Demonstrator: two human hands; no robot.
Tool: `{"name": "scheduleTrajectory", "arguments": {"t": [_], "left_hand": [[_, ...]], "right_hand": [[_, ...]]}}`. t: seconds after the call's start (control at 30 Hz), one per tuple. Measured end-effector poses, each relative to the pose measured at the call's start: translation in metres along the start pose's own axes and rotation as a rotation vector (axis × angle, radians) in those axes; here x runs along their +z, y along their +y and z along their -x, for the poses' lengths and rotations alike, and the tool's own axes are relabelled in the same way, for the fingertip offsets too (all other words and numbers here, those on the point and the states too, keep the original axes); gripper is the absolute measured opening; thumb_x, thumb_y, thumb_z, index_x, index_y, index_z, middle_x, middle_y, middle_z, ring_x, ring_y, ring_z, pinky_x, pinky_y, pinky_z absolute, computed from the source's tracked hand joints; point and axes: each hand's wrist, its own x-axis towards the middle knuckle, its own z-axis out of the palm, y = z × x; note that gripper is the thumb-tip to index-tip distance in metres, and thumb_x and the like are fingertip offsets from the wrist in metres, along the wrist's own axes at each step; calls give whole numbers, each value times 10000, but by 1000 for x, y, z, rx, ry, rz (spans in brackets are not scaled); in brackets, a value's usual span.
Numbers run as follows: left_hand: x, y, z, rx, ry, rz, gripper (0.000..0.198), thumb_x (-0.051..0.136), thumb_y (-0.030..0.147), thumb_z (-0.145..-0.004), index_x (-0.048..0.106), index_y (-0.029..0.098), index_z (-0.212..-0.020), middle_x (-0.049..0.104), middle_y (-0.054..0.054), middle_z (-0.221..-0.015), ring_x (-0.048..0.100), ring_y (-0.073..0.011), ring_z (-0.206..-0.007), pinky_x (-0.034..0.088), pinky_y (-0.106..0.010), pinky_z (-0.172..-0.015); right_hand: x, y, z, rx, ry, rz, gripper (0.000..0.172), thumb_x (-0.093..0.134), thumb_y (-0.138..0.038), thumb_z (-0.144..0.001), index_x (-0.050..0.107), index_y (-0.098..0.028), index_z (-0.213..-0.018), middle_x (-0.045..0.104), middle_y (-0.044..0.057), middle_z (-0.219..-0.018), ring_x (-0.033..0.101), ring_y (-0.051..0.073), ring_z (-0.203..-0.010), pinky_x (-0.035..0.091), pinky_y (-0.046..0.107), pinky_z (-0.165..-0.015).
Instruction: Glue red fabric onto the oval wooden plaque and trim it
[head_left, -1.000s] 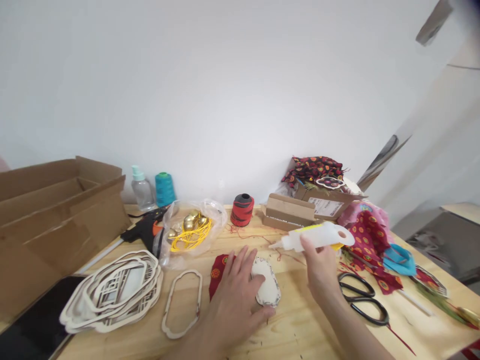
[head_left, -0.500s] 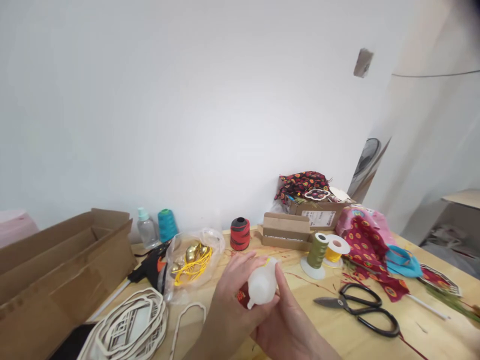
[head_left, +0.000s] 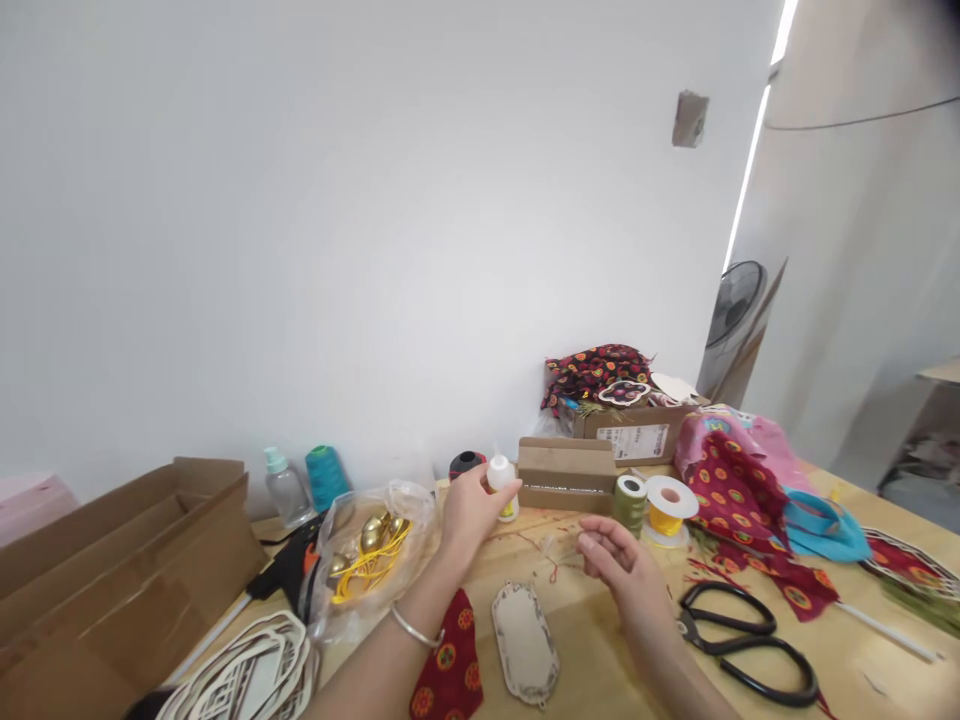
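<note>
My left hand point(head_left: 474, 508) is closed around a small white squeeze bottle point(head_left: 501, 474) with a nozzle and a bit of yellow label. The bottle is upright at the back of the table, in front of a red and black thread cone point(head_left: 466, 462). My right hand point(head_left: 619, 565) hovers over the table with loosely curled fingers, and I see nothing in them. Between my forearms lies a pale scalloped wooden plaque point(head_left: 525, 643) with a patterned edge. Beside it, partly under my left forearm, is a red patterned cloth piece point(head_left: 457, 660).
Black-handled scissors point(head_left: 750, 640) lie right of my right hand. Behind are a green thread spool point(head_left: 630, 503), a yellow spool point(head_left: 666, 510) and a small cardboard box point(head_left: 566, 478). Leftward are a plastic bag of bells point(head_left: 375, 550), wooden frames point(head_left: 244, 670) and a large carton point(head_left: 135, 590).
Both hands were together around the tilted bottle. My left hand has moved it back and turned it upright; my right hand has let go and moved right. The plaque and cloth now show.
</note>
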Motion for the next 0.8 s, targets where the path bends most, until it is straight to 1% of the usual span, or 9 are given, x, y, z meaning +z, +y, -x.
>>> {"name": "scheduleTrajectory", "arguments": {"t": [0.27,0.37,0.43,0.5,0.57,0.63,0.7,0.73,0.8], "left_hand": [[15,-1,-3,-27,-77,-215,234,512,328,-824,568,147,-962,614,-43,-931,595,-175,-792,480,-380,-705],[11,3,-6,5,-146,-206,227,503,320,-832,569,143,-956,616,-43,-933,599,-168,-780,486,-367,-688],[-6,5,-5,25,-205,-193,222,524,331,-814,591,140,-904,634,-29,-880,603,-156,-724,484,-339,-653],[-35,6,1,27,-244,-199,209,611,362,-722,637,159,-767,661,-7,-766,597,-150,-648,457,-278,-602],[-69,3,15,19,-272,-220,209,633,387,-667,655,179,-656,667,14,-674,595,-160,-614,430,-244,-558],[-96,-3,37,7,-272,-253,212,574,374,-701,659,196,-624,673,16,-652,595,-162,-600,416,-235,-541],[-107,-13,61,-10,-282,-301,181,538,309,-718,661,203,-638,679,10,-641,597,-168,-589,413,-237,-531],[-106,-19,72,-15,-300,-321,162,530,266,-717,660,206,-641,683,5,-646,604,-171,-603,421,-238,-543],[-94,-31,89,-16,-301,-376,149,537,196,-696,660,208,-780,692,-26,-807,616,-195,-723,436,-269,-644]], "right_hand": [[10,-3,8,5,-41,38,273,746,-334,-565,633,-164,-746,578,-10,-565,516,138,-491,396,235,-461],[9,-2,8,3,-39,60,280,741,-343,-564,633,-163,-749,587,1,-580,525,146,-502,399,237,-456],[8,-1,9,7,-22,84,295,738,-349,-565,629,-165,-768,593,5,-606,524,149,-519,400,239,-468],[5,1,9,9,-9,111,310,729,-361,-579,620,-173,-800,589,-1,-618,507,142,-526,397,238,-486],[4,3,10,4,-23,151,296,699,-389,-617,616,-181,-810,583,-5,-616,476,134,-519,388,237,-495],[4,6,10,-19,-70,222,249,649,-421,-667,619,-179,-718,569,0,-593,449,133,-514,374,241,-494],[6,9,12,-72,-140,296,291,600,-428,-712,576,-180,-562,548,9,-568,448,143,-528,366,248,-497],[8,10,14,-108,-177,329,331,580,-419,-731,536,-184,-502,532,8,-554,452,147,-533,365,250,-499],[13,11,17,-193,-265,398,370,555,-380,-760,470,-192,-452,512,3,-542,466,151,-535,372,257,-509]]}}
